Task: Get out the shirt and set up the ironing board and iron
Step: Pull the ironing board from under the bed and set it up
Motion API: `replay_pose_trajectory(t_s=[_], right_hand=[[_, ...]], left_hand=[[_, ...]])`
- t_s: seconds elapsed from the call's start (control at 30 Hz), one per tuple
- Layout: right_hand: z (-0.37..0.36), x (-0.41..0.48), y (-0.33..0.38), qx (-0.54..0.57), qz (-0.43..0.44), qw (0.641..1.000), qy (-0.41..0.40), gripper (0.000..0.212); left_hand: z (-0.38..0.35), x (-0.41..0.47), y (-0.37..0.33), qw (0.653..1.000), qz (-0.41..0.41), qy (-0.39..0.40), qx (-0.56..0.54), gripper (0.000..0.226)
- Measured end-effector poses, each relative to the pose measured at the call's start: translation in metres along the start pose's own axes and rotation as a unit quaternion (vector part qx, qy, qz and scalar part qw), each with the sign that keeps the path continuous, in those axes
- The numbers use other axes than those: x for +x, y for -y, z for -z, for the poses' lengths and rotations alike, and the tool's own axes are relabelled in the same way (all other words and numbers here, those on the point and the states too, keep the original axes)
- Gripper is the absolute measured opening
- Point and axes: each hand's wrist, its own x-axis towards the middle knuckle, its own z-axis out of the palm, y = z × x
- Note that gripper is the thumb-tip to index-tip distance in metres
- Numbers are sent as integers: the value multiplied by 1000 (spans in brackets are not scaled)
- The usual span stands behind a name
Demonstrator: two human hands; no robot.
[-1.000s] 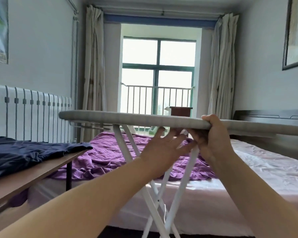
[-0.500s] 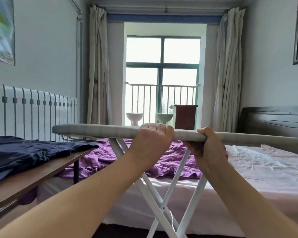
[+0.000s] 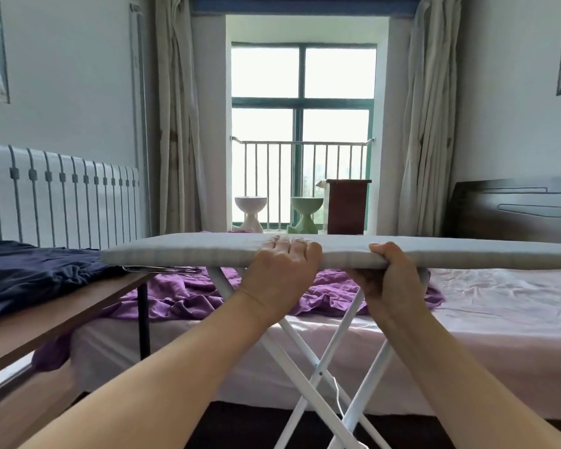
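A grey padded ironing board (image 3: 188, 251) stretches level across the view on crossed white legs (image 3: 318, 371), in front of the bed. My left hand (image 3: 280, 270) lies over the near edge with fingers curled on top. Close to its right, my right hand (image 3: 391, 278) clamps the same edge, thumb on top and fingers underneath. A dark navy shirt (image 3: 30, 273) lies crumpled on the wooden table at the left. No iron is in view.
The wooden table (image 3: 78, 306) runs along the left, its corner close under the board's end. Behind the board is a bed (image 3: 499, 296) with a purple blanket (image 3: 182, 296). A white radiator (image 3: 62, 196) lines the left wall. Two stools (image 3: 305, 212) stand by the window.
The board has sunk lower in view and its top now shows. My left hand moved from beneath the board to over its near edge. The right hand kept its hold.
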Motion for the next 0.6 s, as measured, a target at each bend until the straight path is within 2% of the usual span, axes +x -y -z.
replay_pose_trajectory(t_s=[0.1,0.27,0.6], right_hand=[[3,1,-3,11,12,1000,1,13],[8,7,-16,8,16,1000,9,10],[25,-11,-17,21,59,998,-30,15]], left_hand=[[0,-2,-1,1000,1,-18,-6,27],[-7,-8,2,1000,-23,8,-3,8],[14,-13,-10,1000,-23,17,-7,18]])
